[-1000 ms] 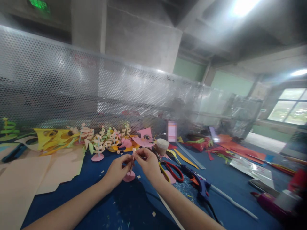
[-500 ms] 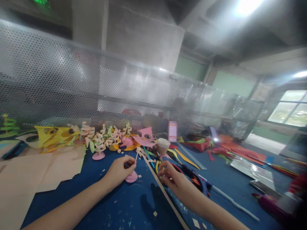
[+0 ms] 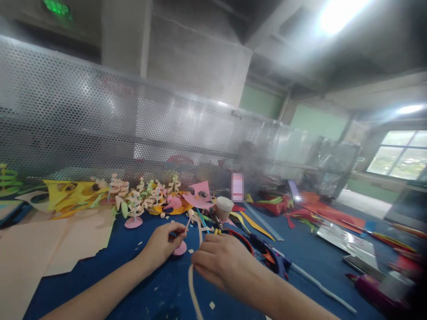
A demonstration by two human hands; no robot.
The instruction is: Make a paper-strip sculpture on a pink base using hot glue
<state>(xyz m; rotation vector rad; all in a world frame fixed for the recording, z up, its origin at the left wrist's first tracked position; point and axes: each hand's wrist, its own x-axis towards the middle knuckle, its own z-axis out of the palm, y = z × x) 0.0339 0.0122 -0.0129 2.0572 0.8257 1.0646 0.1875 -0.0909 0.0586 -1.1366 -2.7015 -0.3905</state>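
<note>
My left hand is closed, fingertips pinching a thin pale stick that stands on a pink paper disc. Just to the right, my right hand is closed at a long cream paper strip, whose lower part curves down toward the front of the blue table. The strip also shows beyond my fingers, near the stick's top. Part of the scissors, with red-edged handles, shows behind my right hand. My fingers hide how the stick meets the disc.
Small spiral paper trees and yellow paper offcuts crowd the back left. Pale paper sheets lie at left. A white cup stands behind my hands. A glue gun with a glue stick lies at right, near a purple tool.
My right hand has moved left from beside the scissors and closed on the cream strip, which has shifted left with it. My left hand still pinches the stick.
</note>
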